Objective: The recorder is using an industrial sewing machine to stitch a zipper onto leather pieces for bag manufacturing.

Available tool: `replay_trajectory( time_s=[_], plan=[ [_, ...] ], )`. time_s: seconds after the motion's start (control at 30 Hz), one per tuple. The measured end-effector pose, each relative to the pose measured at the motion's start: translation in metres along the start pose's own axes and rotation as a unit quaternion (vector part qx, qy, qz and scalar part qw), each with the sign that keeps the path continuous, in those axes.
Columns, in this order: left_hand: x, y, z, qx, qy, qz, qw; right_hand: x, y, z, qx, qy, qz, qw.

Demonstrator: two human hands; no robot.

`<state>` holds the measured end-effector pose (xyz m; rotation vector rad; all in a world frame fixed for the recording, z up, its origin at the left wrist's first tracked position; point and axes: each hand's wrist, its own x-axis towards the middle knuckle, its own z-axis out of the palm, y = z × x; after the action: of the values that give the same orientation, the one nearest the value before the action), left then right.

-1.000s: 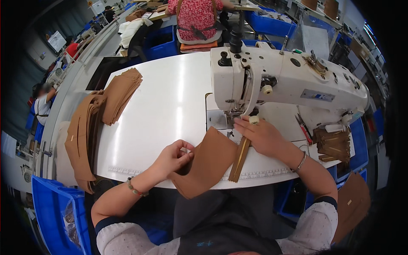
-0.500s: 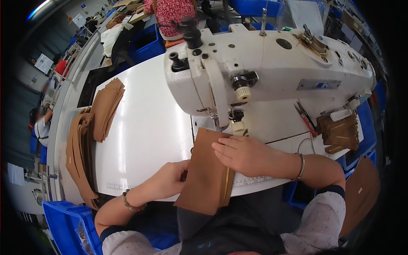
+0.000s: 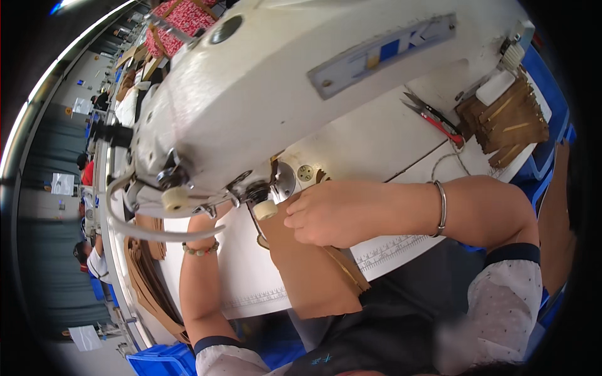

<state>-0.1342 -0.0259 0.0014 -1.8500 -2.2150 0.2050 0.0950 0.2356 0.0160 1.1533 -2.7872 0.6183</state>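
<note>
Okay, looks like you're lining up brown panel (image 3: 307,269) at sewing machine (image 3: 301,94). Panel's on white table (image 3: 251,279), lower end past near edge. Right hand (image 3: 332,213) on top, fingers together; can't tell if thumb's pinching. Left hand (image 3: 215,214) mostly behind machine, can't tell finger state. Next move probably calls for keeping edges even. Panel's plain, smooth, gold-lined brown strip (image 3: 351,269) peeking out along right side.

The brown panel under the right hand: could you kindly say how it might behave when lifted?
The brown panel would probably feel light, being a thin-looking sheet. It seems pliable rather than limp: the part beyond the edge of the white table shows no crumpling.
</note>
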Motion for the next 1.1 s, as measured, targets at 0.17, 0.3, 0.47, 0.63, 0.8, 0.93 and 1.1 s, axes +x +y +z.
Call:
replay_trajectory(
  time_s=[0.17, 0.3, 0.47, 0.63, 0.8, 0.93, 1.1],
  plan=[
    [-0.007, 0.002, 0.0, -0.097, -0.107, -0.112, 0.983, 0.0, -0.001, 0.01, -0.002, 0.043, -0.007, 0.999],
    [-0.006, 0.005, 0.005, -0.115, -0.153, -0.165, 0.968, 0.001, -0.001, 0.017, -0.043, 0.086, -0.014, 0.995],
    [-0.011, 0.007, 0.012, -0.118, -0.181, -0.187, 0.958, 0.001, -0.001, 0.018, -0.03, 0.084, -0.022, 0.996],
    [-0.012, 0.007, 0.009, -0.115, -0.204, -0.197, 0.952, 0.0, -0.002, 0.016, -0.036, 0.098, -0.018, 0.994],
    [-0.02, 0.006, 0.014, -0.113, -0.228, -0.207, 0.945, 0.001, -0.002, 0.018, -0.05, 0.107, -0.02, 0.993],
    [-0.014, 0.005, 0.017, -0.113, -0.266, -0.224, 0.931, 0.001, -0.002, 0.018, -0.053, 0.089, -0.017, 0.994],
    [0.017, 0.032, -0.015, -0.225, -0.212, -0.149, 0.939, -0.001, 0.0, 0.015, -0.051, 0.055, -0.015, 0.997]
  ],
)
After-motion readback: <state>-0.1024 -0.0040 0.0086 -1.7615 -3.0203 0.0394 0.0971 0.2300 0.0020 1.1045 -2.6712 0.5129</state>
